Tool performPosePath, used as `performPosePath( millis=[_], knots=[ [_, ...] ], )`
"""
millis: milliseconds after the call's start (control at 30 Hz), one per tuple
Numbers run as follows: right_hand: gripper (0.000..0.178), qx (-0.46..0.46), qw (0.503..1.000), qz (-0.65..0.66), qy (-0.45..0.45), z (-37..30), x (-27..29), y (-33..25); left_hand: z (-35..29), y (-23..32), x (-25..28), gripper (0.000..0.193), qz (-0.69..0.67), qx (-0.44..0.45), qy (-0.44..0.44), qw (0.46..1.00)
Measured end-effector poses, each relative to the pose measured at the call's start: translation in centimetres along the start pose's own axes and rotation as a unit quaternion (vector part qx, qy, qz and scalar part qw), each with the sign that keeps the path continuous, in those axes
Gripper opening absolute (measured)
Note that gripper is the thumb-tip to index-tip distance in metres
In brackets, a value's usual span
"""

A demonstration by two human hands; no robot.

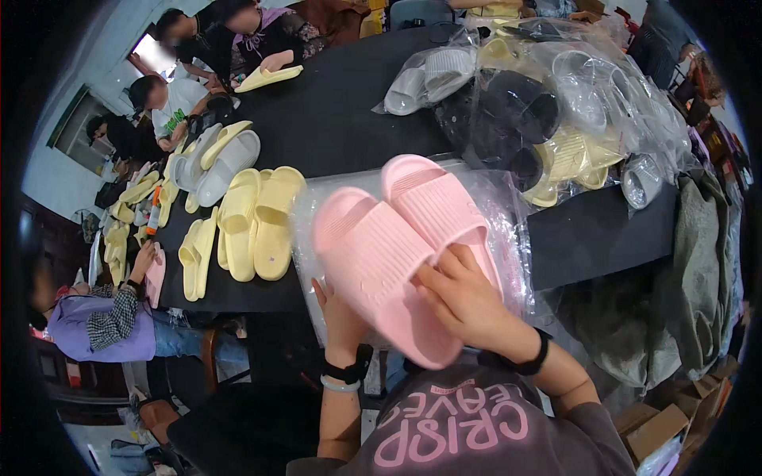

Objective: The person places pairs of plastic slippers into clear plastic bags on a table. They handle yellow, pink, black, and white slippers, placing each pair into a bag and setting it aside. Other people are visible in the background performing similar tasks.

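Observation:
A pair of pink slippers (pixel 371 252) with ribbed straps is held side by side above a clear plastic bag (pixel 514 230). My right hand (pixel 470 305) grips the pair, its fingers tucked into the foot openings under the straps. Close by the left slipper's outer edge is my left hand (pixel 343 319), partly hidden behind the sole. A stretched finger of it shows against the plastic; whether the palm touches the slipper cannot be seen. The bag lies flat on the black table (pixel 341 131).
Several yellow slippers (pixel 278 214) and grey slippers (pixel 230 166) stand to the left. Bagged slippers (pixel 583 87) pile up at the far right. Co-workers (pixel 258 40) sit along the far left side; one in a purple top (pixel 119 325) handles a pink slipper. Cardboard boxes (pixel 655 428) lie lower right.

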State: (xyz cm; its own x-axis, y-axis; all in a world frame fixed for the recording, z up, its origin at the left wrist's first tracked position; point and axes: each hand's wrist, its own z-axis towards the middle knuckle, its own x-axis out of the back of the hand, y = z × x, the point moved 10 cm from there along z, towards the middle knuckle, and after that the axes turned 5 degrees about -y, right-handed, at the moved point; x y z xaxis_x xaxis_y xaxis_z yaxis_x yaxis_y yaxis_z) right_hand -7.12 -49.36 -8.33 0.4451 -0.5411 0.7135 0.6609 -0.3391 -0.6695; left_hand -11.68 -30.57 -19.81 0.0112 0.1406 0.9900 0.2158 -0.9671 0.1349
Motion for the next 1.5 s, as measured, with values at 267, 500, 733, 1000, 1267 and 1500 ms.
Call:
performPosePath(
  millis=[267, 500, 733, 1000, 1267, 1500],
  knots=[
    [0.051, 0.016, 0.999, 0.027, 0.042, 0.0, -3.3, 3.9, -1.6, -3.9, 0.8, 0.061, -0.055, 0.014, 0.085, 0.995],
    [0.055, -0.103, 0.97, 0.129, 0.181, -7.8, 2.2, 11.0, -4.4, 6.7, 12.2, 0.056, -0.173, -0.135, 0.035, 0.975],
    [0.048, -0.167, 0.931, 0.27, 0.179, -8.3, -0.3, 14.8, 1.5, 13.0, 7.2, 0.049, -0.079, -0.194, -0.046, 0.977],
    [0.049, -0.161, 0.962, 0.18, 0.13, -8.5, 0.2, 15.6, 4.4, 11.0, 6.8, 0.037, -0.086, -0.169, 0.046, 0.981],
    [0.049, -0.169, 0.971, 0.136, 0.102, -8.3, 0.6, 14.7, 3.3, -4.6, 12.5, 0.027, -0.293, -0.038, 0.14, 0.945],
    [0.048, -0.16, 0.973, 0.137, 0.093, -7.8, 0.7, 14.0, 5.2, -26.0, 15.9, 0.017, -0.24, 0.128, 0.172, 0.947]
  ],
)
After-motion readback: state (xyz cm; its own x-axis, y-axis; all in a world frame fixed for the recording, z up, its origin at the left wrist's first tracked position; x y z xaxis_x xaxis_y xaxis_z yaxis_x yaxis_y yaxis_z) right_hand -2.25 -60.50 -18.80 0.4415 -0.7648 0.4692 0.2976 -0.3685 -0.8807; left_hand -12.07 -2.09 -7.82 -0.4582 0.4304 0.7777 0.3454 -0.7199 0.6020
